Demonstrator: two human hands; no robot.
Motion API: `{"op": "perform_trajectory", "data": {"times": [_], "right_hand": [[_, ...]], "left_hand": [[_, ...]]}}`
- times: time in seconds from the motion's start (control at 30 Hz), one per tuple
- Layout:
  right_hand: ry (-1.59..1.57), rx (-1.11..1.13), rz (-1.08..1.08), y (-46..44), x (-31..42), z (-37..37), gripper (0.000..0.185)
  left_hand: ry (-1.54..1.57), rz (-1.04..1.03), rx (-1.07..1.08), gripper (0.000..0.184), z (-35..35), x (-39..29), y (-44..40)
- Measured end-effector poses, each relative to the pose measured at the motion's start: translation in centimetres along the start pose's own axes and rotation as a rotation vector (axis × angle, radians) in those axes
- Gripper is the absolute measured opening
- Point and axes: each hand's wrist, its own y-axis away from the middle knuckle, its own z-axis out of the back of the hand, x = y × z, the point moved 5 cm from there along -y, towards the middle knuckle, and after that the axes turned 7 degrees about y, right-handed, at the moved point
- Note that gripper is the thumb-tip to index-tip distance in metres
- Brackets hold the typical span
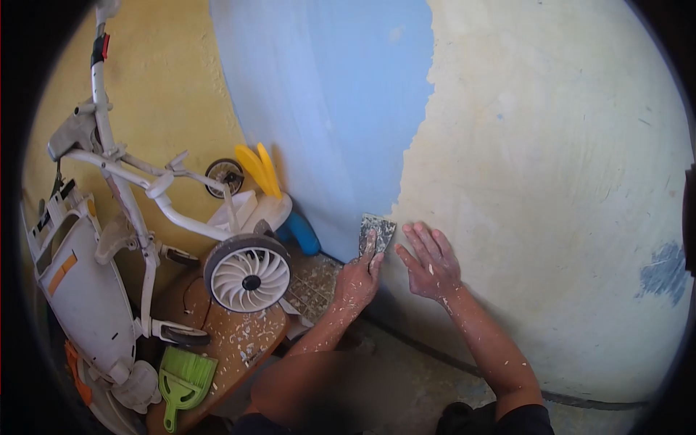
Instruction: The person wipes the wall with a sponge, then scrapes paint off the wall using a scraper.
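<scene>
My left hand [357, 279] is closed on a flat scraper [377, 233], its blade crusted with pale flakes and pressed against the wall near the lower end of the blue paint [355, 94]. One finger lies along the blade. To the right of the scraper, my right hand [429, 262] rests on the cream part of the wall [536, 181], fingers spread and holding nothing. Pale chips cling to both hands and forearms. A ragged edge separates the blue area from the cream area above the scraper.
At left a white stroller frame with a large wheel [249, 281] stands by a brown board [239, 341] strewn with chips. A green dustpan with brush [185, 377] lies near it. A blue object [299, 233] sits against the wall. Dark trim runs along the wall's base.
</scene>
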Motion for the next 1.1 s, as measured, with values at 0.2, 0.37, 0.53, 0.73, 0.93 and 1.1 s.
{"op": "perform_trajectory", "data": {"times": [0.2,0.37,0.53,0.73,0.93,1.1], "right_hand": [[0.003,-0.003,-0.006,0.1,0.3,0.3,0.042],[0.013,0.033,0.017,-0.1,0.3,0.0,0.040],[-0.003,-0.015,0.024,0.1,0.1,0.0,0.038],[-0.032,0.005,0.015,0.0,0.3,0.0,0.039],[-0.017,-0.009,0.028,0.3,0.2,0.2,0.042],[-0.015,-0.007,0.030,0.2,0.1,0.0,0.040]], "left_hand": [[-0.042,0.047,0.020,0.049,-0.7,0.6,0.6],[0.047,-0.028,-0.062,0.050,1.0,-0.8,-2.4],[0.037,0.016,-0.058,0.048,-0.5,-0.4,-0.5],[0.002,0.025,-0.057,0.044,1.6,-2.1,-3.2],[-0.027,-0.010,0.011,0.044,0.0,0.6,0.1],[-0.074,0.054,-0.005,0.044,0.7,-0.4,-2.0]]}}
